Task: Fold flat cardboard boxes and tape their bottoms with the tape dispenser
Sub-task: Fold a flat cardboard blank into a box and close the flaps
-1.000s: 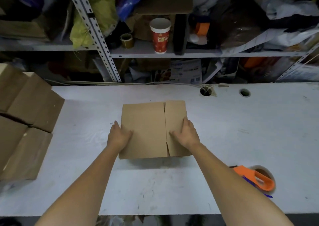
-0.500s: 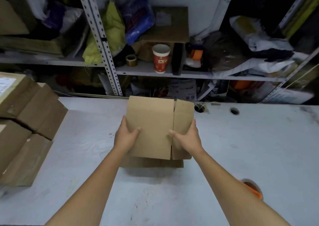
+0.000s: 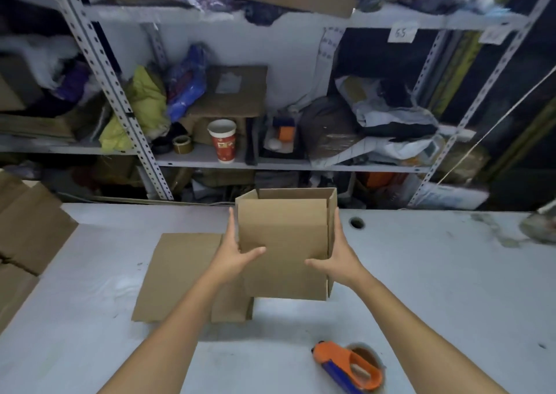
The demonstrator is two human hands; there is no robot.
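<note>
The person is holding an opened-out box [image 3: 282, 243] in the air above the counter [image 3: 421, 273], squared into a tube with its open mouth facing up and slightly away. The left hand [image 3: 234, 255] is pressing the left wall, fingers lying straight up along it and thumb hooking across the near panel. The right hand [image 3: 337, 258] is doing the same on the right wall, so both hands are clamping the box between them. A flat cardboard sheet [image 3: 180, 273] is lying on the counter below and to the left. The box's bottom edge is pointing down toward the person, so it probably needs tipping over before its flaps can be closed. The tape dispenser [image 3: 349, 366] is lying near and right, angled far-left to near-right, just beside the right forearm and well apart from the left, which is making the right hand the likelier one to reach for it.
</note>
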